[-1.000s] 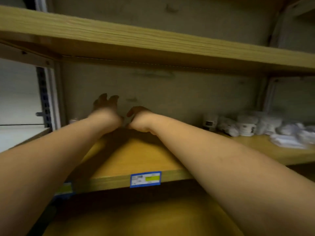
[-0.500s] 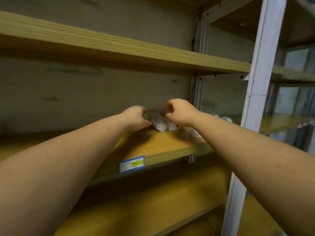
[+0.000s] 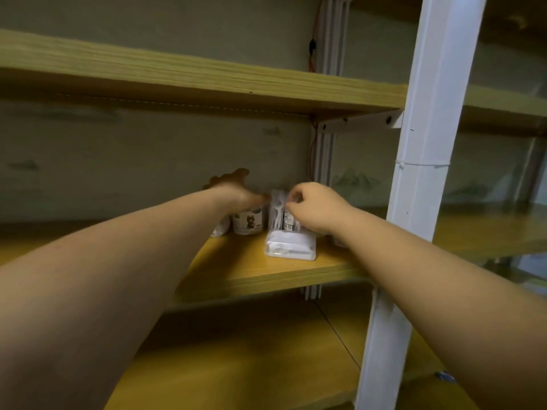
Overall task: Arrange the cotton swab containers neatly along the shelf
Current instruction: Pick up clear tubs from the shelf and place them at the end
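Several cotton swab containers stand at the right end of the wooden shelf (image 3: pixel 245 270). A clear flat pack (image 3: pixel 290 245) of swabs lies in front. Behind it stands an upright clear pack (image 3: pixel 277 210), which my right hand (image 3: pixel 313 207) pinches at its top edge. Left of that stand a round white tub (image 3: pixel 248 222) with a dark label and a second tub (image 3: pixel 221 229), partly hidden by my left arm. My left hand (image 3: pixel 233 189) reaches over these tubs with its fingers spread toward the back wall, blurred, holding nothing that I can see.
A white metal upright (image 3: pixel 426 173) stands close to the right of my right arm. The upper shelf board (image 3: pixel 192 78) hangs low over the hands. A lower shelf (image 3: pixel 251 365) lies beneath. An orange cable (image 3: pixel 311 149) runs down the back corner.
The view has swung from the shelf's left part to its right end. Both hands moved right to the containers; my right hand now pinches the upright pack and my left hand has spread open.
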A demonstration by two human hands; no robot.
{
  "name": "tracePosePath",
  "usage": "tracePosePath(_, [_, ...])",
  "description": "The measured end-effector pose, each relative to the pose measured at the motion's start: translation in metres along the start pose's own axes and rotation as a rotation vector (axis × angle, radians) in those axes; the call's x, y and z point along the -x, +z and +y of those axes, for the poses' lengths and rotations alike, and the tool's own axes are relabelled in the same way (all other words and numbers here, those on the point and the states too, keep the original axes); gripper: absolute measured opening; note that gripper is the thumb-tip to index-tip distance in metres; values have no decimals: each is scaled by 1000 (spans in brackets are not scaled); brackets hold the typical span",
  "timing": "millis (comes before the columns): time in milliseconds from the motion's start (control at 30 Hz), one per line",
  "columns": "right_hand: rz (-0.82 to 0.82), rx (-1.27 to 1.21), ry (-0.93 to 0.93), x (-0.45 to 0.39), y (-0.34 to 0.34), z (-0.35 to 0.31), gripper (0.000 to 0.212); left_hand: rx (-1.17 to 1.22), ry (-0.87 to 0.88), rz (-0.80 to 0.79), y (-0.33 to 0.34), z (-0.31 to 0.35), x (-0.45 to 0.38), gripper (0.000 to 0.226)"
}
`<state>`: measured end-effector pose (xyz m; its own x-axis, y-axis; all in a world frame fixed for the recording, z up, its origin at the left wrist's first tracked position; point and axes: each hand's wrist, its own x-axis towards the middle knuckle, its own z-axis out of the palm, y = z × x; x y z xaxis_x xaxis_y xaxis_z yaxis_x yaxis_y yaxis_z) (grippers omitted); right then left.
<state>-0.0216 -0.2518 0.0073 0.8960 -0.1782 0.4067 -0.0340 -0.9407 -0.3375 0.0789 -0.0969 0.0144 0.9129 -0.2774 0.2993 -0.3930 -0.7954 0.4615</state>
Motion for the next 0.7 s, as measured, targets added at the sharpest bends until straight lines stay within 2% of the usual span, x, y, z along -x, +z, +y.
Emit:
tracePosePath(67, [-62, 8, -43, 6, -1, 8, 23, -42, 8, -3, 8, 2, 0, 104])
tracePosePath(233, [-237, 86, -155, 21, -5, 12, 38, -113, 29, 2, 14, 4, 3, 87])
tracePosePath(333, [-287, 253, -216, 25, -9, 5, 60, -20, 75, 35, 5, 6, 11, 71])
tracePosePath(433, [-345, 359, -253, 30, -17, -1, 75, 114, 121, 149, -5, 7, 27, 57])
tracePosePath(567, [-417, 337, -244, 35, -20, 2, 70, 225, 164, 269, -18, 3, 52, 41])
tracePosePath(700, [-361, 278, -226, 40, -13, 2, 61, 424, 129, 246, -26, -13, 76, 32])
